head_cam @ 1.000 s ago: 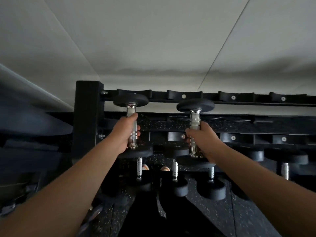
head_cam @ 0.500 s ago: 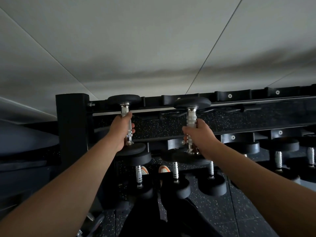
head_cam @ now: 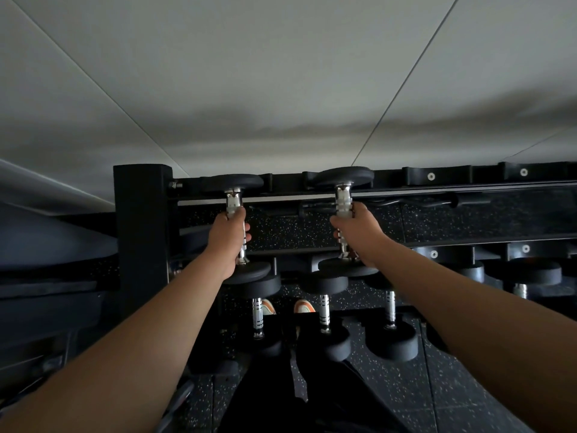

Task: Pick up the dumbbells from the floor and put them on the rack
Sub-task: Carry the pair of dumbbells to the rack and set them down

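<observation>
My left hand [head_cam: 226, 237] grips the chrome handle of a black round-headed dumbbell [head_cam: 233, 182]. My right hand [head_cam: 359, 234] grips the handle of a second, matching dumbbell [head_cam: 343, 178]. Both dumbbells lie front to back at the top tier of the black rack [head_cam: 142, 232], at its left end. Their far heads sit at the back rail's cradles, their near heads at the front rail. I cannot tell whether they rest on the rails or hang just above them.
On the lower tier several more dumbbells [head_cam: 323, 310] sit in a row, running to the right [head_cam: 527, 273]. Empty cradles [head_cam: 437, 175] line the top rail to the right. My shoes [head_cam: 303, 306] stand on the black speckled floor [head_cam: 452, 395]. A white wall rises behind.
Both hands have carried the dumbbells forward and down toward the top tier; their far heads now line up with the back rail's cradles. The view has shifted slightly.
</observation>
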Motion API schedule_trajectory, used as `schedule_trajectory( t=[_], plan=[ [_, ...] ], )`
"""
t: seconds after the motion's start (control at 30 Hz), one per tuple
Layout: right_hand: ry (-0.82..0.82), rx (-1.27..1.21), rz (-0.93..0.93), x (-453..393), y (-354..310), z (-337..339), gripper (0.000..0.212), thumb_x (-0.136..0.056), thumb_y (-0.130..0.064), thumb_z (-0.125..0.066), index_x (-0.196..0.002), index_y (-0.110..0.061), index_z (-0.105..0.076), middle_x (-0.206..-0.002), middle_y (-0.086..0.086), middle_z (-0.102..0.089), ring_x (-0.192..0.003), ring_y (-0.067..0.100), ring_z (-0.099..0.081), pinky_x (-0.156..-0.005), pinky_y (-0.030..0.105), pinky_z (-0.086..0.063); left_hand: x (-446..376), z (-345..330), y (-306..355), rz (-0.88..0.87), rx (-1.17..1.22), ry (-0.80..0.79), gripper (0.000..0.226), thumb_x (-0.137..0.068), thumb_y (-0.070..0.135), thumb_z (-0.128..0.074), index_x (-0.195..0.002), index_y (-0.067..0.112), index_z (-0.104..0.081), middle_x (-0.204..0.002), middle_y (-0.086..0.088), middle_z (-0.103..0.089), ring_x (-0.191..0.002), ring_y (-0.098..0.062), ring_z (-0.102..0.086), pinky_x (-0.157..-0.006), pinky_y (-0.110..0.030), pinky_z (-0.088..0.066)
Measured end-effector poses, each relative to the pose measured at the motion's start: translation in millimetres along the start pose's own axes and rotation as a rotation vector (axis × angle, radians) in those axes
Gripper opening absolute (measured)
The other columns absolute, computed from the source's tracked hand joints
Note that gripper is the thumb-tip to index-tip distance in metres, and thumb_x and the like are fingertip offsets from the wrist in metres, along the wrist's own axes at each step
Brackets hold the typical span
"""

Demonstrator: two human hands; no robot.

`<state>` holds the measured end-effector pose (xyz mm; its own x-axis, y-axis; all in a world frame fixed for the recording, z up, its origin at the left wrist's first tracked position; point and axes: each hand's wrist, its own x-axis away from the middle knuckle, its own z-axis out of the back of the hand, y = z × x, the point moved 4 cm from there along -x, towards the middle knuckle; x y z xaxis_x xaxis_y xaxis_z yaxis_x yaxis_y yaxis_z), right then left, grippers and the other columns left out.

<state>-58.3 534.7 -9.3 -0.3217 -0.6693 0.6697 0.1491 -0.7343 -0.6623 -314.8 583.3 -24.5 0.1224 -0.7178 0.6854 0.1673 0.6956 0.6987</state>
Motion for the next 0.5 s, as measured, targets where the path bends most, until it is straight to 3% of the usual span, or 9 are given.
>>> schedule_trajectory(
  t=[0.13,0.3,0.37,0.43,0.5],
  plan=[
    [-0.001,0.026,-0.011,-1.0,3.8,-3.2,0.021,-0.092,-0.018,-0.060,-0.109,-0.021,-0.049,-0.085,0.002,-0.060,-0.066,0.012,-0.055,-0.054,0.027,-0.047,4.8,0.2,0.9,-0.042,-0.036,0.025,0.029,-0.098,0.035,-0.046,-0.117,0.015,-0.052,-0.097,-0.006,-0.059,-0.084,-0.018,-0.056,-0.068,-0.029,-0.043],
    [-0.063,0.113,0.001,-0.8,1.2,-1.5,0.011,-0.097,-0.020,-0.053,-0.108,-0.020,-0.052,-0.080,0.000,-0.058,-0.066,0.012,-0.051,-0.057,0.029,-0.045,17.2,1.0,1.2,-0.103,-0.121,0.065,0.023,-0.096,0.029,-0.048,-0.117,0.021,-0.052,-0.086,0.004,-0.056,-0.072,-0.009,-0.052,-0.060,-0.025,-0.040],
    [0.007,0.125,0.036,-2.6,-4.2,0.7,0.023,-0.098,-0.022,-0.050,-0.120,-0.016,-0.054,-0.079,0.000,-0.058,-0.060,0.011,-0.049,-0.049,0.025,-0.043,24.3,3.0,1.6,-0.138,-0.123,0.073,0.018,-0.095,0.027,-0.047,-0.112,0.024,-0.054,-0.083,0.006,-0.055,-0.067,-0.005,-0.049,-0.055,-0.021,-0.040],
    [0.077,0.143,0.056,-1.1,-9.9,1.6,0.035,-0.099,-0.023,-0.048,-0.133,-0.013,-0.051,-0.086,0.001,-0.061,-0.059,0.010,-0.051,-0.044,0.023,-0.040,33.7,6.0,0.4,-0.168,-0.101,0.077,0.015,-0.095,0.025,-0.047,-0.106,0.029,-0.056,-0.081,0.009,-0.054,-0.064,-0.002,-0.049,-0.050,-0.015,-0.041],
    [0.117,0.131,0.061,4.0,-14.3,-1.9,0.047,-0.097,-0.019,-0.047,-0.143,-0.012,-0.041,-0.109,0.008,-0.062,-0.071,0.014,-0.057,-0.050,0.026,-0.045,45.3,12.0,-3.6,-0.199,-0.080,0.084,0.024,-0.095,0.026,-0.046,-0.116,0.031,-0.058,-0.090,0.014,-0.058,-0.073,0.001,-0.054,-0.053,-0.006,-0.042]
  ],
)
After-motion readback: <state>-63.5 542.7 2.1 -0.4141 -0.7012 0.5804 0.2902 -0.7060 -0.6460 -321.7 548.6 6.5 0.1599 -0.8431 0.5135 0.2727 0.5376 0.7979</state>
